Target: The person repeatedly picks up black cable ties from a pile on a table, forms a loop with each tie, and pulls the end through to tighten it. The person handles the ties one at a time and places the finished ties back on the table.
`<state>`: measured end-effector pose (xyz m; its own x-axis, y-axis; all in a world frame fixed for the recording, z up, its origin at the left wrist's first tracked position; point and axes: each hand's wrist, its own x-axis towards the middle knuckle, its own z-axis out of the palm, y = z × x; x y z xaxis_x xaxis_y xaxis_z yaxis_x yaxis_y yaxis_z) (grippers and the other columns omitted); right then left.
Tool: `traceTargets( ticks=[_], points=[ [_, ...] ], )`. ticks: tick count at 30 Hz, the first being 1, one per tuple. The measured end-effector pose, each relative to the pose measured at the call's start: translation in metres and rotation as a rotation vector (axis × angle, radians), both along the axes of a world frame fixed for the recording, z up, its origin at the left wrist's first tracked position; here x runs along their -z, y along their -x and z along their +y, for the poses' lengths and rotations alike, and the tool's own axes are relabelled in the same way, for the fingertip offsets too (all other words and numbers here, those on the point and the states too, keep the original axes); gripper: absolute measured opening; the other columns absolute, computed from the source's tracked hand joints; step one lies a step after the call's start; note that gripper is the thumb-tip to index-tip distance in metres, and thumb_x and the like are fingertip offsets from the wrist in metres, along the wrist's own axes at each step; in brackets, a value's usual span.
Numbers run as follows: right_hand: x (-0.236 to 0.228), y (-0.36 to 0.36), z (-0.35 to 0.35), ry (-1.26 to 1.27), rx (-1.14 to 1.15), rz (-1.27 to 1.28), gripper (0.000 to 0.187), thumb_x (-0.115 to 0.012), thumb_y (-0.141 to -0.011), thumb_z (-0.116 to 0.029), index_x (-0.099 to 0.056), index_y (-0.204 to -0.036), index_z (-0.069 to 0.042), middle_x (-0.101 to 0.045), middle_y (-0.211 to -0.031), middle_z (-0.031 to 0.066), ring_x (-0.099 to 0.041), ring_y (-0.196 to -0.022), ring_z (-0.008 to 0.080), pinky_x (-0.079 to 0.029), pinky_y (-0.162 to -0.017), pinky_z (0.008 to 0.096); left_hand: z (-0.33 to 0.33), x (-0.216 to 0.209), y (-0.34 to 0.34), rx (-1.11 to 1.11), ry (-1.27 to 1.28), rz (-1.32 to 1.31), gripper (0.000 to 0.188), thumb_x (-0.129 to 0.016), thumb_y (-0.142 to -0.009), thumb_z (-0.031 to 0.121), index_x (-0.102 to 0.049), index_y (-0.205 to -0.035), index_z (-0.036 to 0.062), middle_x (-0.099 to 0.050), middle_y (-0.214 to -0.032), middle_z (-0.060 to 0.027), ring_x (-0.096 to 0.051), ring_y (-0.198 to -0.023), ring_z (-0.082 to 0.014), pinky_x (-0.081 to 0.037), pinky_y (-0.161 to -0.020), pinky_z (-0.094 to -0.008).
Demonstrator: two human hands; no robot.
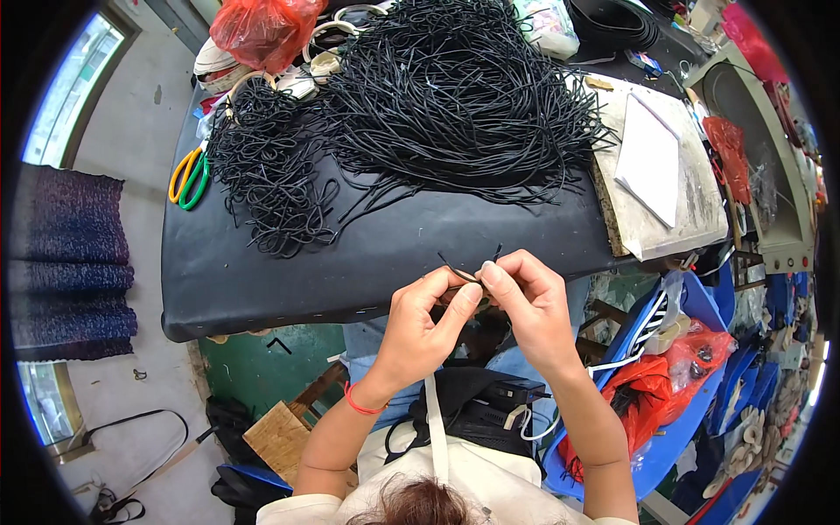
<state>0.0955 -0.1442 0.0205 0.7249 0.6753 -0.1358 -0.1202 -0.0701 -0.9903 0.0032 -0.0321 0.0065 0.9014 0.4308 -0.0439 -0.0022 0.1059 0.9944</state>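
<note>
In front of my body, just off the near edge of the black-covered table [254,289], my two hands meet fingertip to fingertip. My left hand [424,328] pinches a thin black cord [448,262], one end of which sticks up past the fingers. Another short black end rises beside the thumb of my right hand [529,306], which is closed in a pinch too. Whether both ends belong to one piece is hidden by the fingers. A big heap of black cords [455,105] spreads over the far table, and a smaller tangle of looped cords [271,166] lies left of it.
Scissors [188,178] with yellow and green handles lie at the table's left edge. A red plastic bag [262,31] is at the back left. On the right are a worn board [700,192] with a white slab and a blue bin [643,464] with red bags.
</note>
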Motion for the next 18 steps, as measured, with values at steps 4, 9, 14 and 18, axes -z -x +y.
traceTargets(
  ticks=[4, 9, 14, 18],
  points=[
    [-0.001, 0.006, 0.003, 0.080, 0.098, -0.554, 0.013, -0.059, -0.086, -0.009, -0.053, -0.079, -0.001, -0.050, -0.065, 0.0025, -0.049, -0.060, 0.0074, -0.040, -0.050, 0.0220, -0.006, 0.001, 0.002, -0.058, -0.137, 0.087, 0.011, -0.058, -0.085, 0.010, -0.058, -0.082, -0.0014, -0.059, -0.068, -0.0061, -0.055, -0.057, -0.0145, -0.043, -0.054, -0.0273],
    [0.015, 0.012, 0.011, 0.072, 0.226, -0.298, 0.021, -0.060, -0.086, -0.012, -0.047, -0.071, -0.003, -0.045, -0.060, -0.0015, -0.040, -0.052, 0.0038, -0.034, -0.045, 0.0215, -0.022, 0.013, -0.005, -0.326, -0.951, -0.126, 0.007, -0.062, -0.077, 0.005, -0.058, -0.081, 0.0004, -0.050, -0.062, -0.0091, -0.048, -0.052, -0.0256, -0.039, -0.051, -0.0344],
    [0.017, -0.003, 0.004, -0.054, 0.128, 0.198, 0.019, -0.061, -0.087, -0.018, -0.051, -0.075, -0.007, -0.049, -0.066, -0.0062, -0.042, -0.058, 0.0015, -0.034, -0.051, 0.0184, -0.027, 0.004, -0.001, -0.182, -0.362, 0.046, 0.010, -0.059, -0.084, 0.005, -0.060, -0.089, -0.0039, -0.063, -0.076, -0.0083, -0.061, -0.067, -0.0152, -0.048, -0.061, -0.0260],
    [0.013, -0.008, -0.001, -0.128, 0.051, 0.316, 0.016, -0.060, -0.087, -0.019, -0.054, -0.083, -0.006, -0.056, -0.079, -0.0030, -0.049, -0.070, 0.0025, -0.039, -0.064, 0.0179, -0.017, 0.015, 0.003, -0.108, 0.157, 0.049, 0.020, -0.061, -0.084, 0.008, -0.061, -0.101, -0.0025, -0.066, -0.087, -0.0091, -0.064, -0.078, -0.0128, -0.051, -0.069, -0.0258]
  ],
)
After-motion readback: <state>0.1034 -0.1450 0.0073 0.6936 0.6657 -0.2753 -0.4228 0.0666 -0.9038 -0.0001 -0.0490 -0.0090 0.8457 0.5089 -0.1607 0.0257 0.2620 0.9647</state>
